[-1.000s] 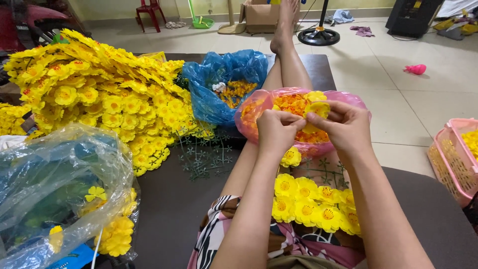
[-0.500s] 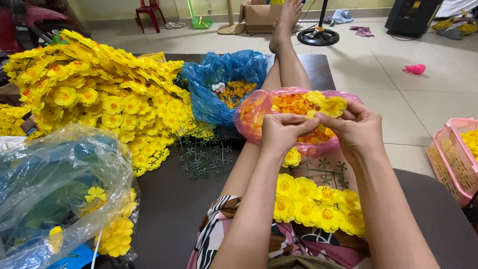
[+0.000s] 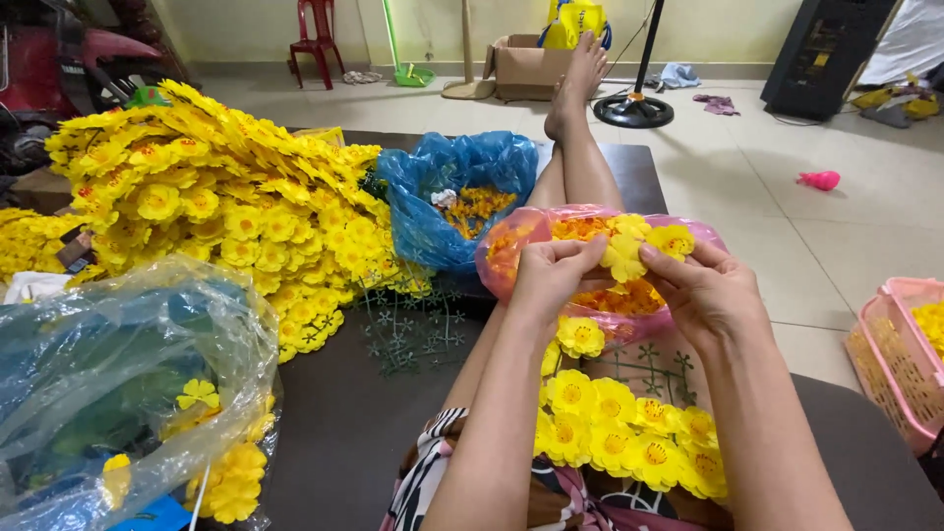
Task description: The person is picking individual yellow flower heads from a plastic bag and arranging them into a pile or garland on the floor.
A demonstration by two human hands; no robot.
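Head view: your left hand (image 3: 549, 277) and right hand (image 3: 703, 290) pinch soft yellow fabric petals (image 3: 625, 258) above the crinkly pink bag (image 3: 629, 320).

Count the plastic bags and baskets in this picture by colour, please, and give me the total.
Blue plastic bag: 1
Pink plastic bag: 1
Clear plastic bag: 1
Pink basket: 1
Total: 4

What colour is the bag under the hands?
Translucent pink bag, holding orange and yellow petals; the head view shows it.
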